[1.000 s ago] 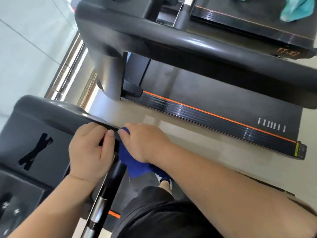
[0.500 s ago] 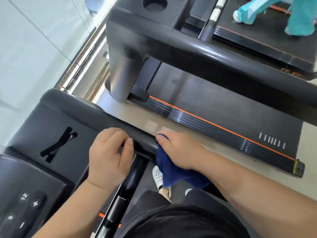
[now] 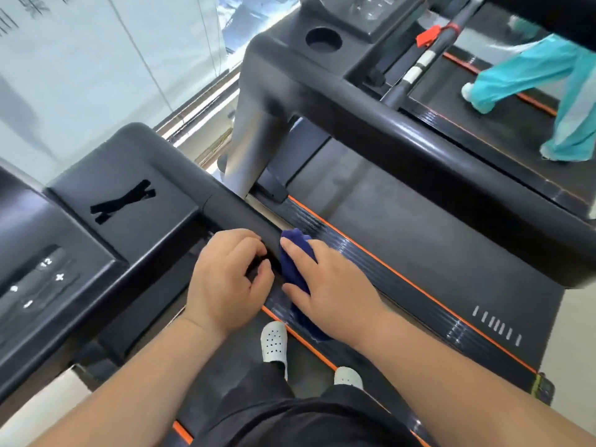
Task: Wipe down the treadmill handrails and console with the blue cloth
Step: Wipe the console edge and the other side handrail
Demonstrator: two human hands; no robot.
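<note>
Fingers point(image 3: 300, 253) of right hand point(image 3: 332, 285) around crumpled blue cloth point(image 3: 295, 262) on smooth round handrail point(image 3: 238, 211); left hand point(image 3: 225, 279) curled.

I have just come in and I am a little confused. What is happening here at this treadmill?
A person stands on a treadmill and cleans it. The right hand presses a blue cloth around the black handrail, while the left hand grips the same rail just beside it. The console sits to the left, with neither hand on it.

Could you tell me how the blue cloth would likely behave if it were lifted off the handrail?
The blue cloth looks soft and floppy: it bunches under the right hand and wraps the handrail. It probably weighs little, since a loose end hangs freely below. It should drape, not roll.
</note>
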